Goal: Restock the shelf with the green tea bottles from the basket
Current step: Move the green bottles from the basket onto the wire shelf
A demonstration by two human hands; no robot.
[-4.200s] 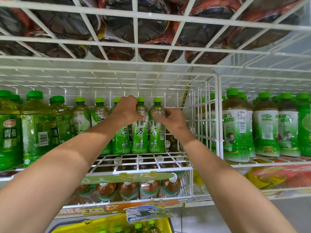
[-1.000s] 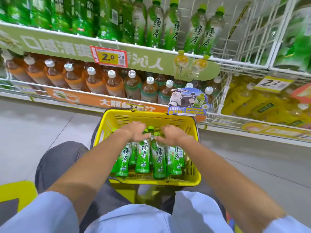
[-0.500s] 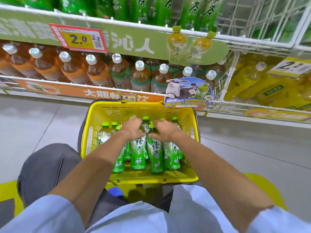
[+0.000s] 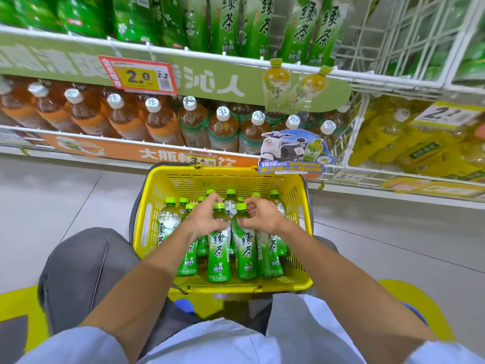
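Green tea bottles (image 4: 219,254) are being gripped at the shoulders, one each by left hand (image 4: 206,219) and right hand (image 4: 262,216); lifting straight up before swinging toward twelve o'clock is looking wisest.

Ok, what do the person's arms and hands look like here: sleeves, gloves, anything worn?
The left hand and right hand are bare: no gloves, rings or watch visible. The forearms are uncovered; pale blue short sleeves show only at the bottom edge of the view. Dark grey trousers cover the knee.
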